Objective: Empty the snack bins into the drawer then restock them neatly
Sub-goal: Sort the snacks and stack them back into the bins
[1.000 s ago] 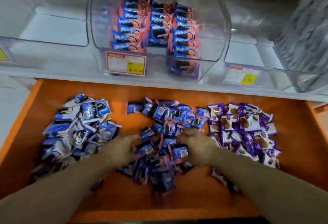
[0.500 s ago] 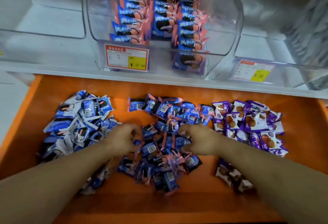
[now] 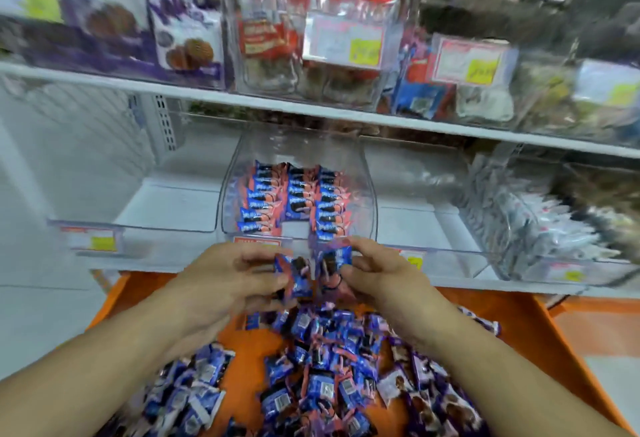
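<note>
Head view, blurred by motion. Shelf unit [image 3: 346, 118] fills the top half, well beyond the fingers; its upper shelf carries jars and boxed snacks behind price tags, detail unreadable. Orange drawer [image 3: 519, 326] lies open below the hands. Three loose heaps of packets in it: blue-white packets [image 3: 194, 391] below the left fingers, blue-pink packets [image 3: 322, 367] directly under both hands, purple packets [image 3: 436, 398] below the right fingers. Clear middle bin [image 3: 363, 194] sits on the lower shelf just beyond the fingertips, with blue-pink packets stacked in three neat rows [image 3: 294, 201]. Clear bins to either side of it: left bin [image 3: 156, 215] and right bin [image 3: 433, 229], both showing bare bottoms. Left hand [image 3: 228, 281] has fingers curled round a blue-pink packet [image 3: 298, 277]. Right hand [image 3: 377, 274] has fingers pinching a second packet [image 3: 334, 260]. Both held packets sit between the two hands, just in front of the middle bin's front lip, apart from the heap below.
</note>
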A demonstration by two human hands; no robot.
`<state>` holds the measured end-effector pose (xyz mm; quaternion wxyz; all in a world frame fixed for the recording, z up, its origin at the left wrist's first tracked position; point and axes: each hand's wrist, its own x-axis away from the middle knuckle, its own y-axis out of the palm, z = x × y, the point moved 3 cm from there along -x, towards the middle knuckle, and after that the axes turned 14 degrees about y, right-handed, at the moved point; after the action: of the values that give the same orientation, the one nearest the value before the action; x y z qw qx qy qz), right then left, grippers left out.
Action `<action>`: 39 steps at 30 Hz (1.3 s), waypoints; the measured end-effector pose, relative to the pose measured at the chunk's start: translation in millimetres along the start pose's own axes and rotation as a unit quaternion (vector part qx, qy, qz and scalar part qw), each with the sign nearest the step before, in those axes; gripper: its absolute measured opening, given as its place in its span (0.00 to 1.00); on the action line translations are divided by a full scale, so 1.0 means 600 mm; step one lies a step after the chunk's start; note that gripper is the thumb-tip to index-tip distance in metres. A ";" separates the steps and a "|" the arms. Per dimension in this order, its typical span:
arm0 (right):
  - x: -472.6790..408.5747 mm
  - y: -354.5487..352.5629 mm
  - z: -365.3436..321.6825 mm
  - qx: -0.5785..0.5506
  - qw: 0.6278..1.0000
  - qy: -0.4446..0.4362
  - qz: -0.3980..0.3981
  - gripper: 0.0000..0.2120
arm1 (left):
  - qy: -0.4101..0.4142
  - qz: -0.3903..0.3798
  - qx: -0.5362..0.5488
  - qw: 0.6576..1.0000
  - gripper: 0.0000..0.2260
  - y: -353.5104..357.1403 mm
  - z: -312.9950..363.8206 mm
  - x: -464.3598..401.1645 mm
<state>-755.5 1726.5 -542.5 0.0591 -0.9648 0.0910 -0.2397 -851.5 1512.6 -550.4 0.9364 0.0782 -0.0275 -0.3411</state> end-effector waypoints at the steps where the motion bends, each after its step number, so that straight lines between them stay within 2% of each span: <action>1: 0.002 0.007 -0.004 -0.031 0.999 -0.005 -0.006 0.19 | 0.014 0.007 0.040 0.999 0.15 0.005 0.014 0.003; 4: 0.011 0.026 -0.017 -0.077 0.996 -0.028 -0.017 0.17 | 0.028 0.041 0.045 0.998 0.18 0.021 0.036 0.006; 7: 0.016 0.033 -0.035 -0.039 0.998 -0.054 0.000 0.09 | 0.024 0.049 0.002 0.999 0.19 0.020 0.048 -0.003; 11: -0.006 0.028 -0.054 -0.039 0.998 -0.050 0.024 0.13 | -0.007 0.076 -0.016 0.997 0.12 0.000 0.049 -0.024; 14: -0.035 0.017 -0.058 -0.039 0.997 -0.044 0.048 0.18 | -0.009 0.098 -0.020 0.995 0.16 -0.030 0.059 -0.042; 16: -0.045 0.011 -0.067 -0.033 0.996 -0.048 0.069 0.16 | 0.001 0.119 -0.051 0.992 0.17 -0.052 0.071 -0.053; 19: -0.056 0.006 -0.094 0.043 0.988 -0.092 0.114 0.12 | 0.024 0.163 -0.092 0.982 0.15 -0.088 0.089 -0.066; 23: -0.106 0.014 -0.140 0.142 0.971 -0.133 0.136 0.15 | 0.038 0.213 -0.045 0.975 0.12 -0.124 0.102 -0.069; 29: -0.219 0.063 -0.170 0.300 0.946 -0.107 0.054 0.13 | 0.030 0.214 -0.053 0.975 0.10 -0.146 0.103 -0.073; 32: -0.248 0.087 -0.162 0.328 0.941 -0.083 -0.003 0.12 | 0.028 0.209 -0.054 0.976 0.11 -0.154 0.101 -0.078; 36: -0.255 0.088 -0.155 0.325 0.943 -0.075 -0.020 0.08 | 0.024 0.209 -0.050 0.976 0.11 -0.164 0.098 -0.083; 39: -0.259 0.078 -0.148 0.323 0.944 -0.065 -0.031 0.09 | 0.024 0.209 -0.041 0.977 0.11 -0.166 0.096 -0.084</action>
<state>-939.6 1706.1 -542.2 0.3658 -0.9097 -0.0249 -0.1949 -959.3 1462.2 -509.9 0.9898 0.0409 -0.0066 -0.1365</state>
